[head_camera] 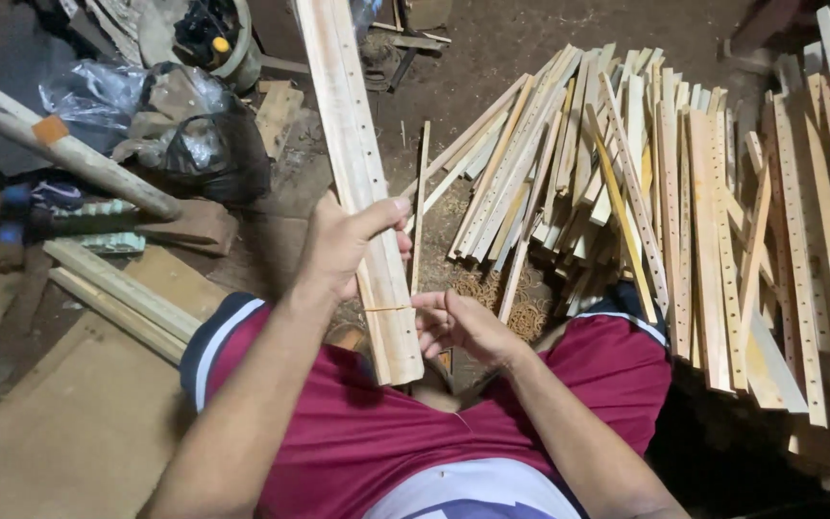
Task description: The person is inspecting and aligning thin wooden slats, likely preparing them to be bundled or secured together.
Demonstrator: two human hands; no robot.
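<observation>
Partly hidden: left hand clenched around slat bundle, top cropped; right hand pinching rubber band.

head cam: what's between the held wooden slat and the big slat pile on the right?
A single thin wooden strip lies there on the sawdust-strewn floor, between the wooden slat and the slat pile, per the head view.

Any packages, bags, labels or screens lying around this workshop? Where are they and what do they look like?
Clear plastic bag: top left, crumpled.
Black plastic bag: beside it, bulging, shiny.
Orange tag: small patch stuck on the pole at left.
No signs or screens show.
</observation>
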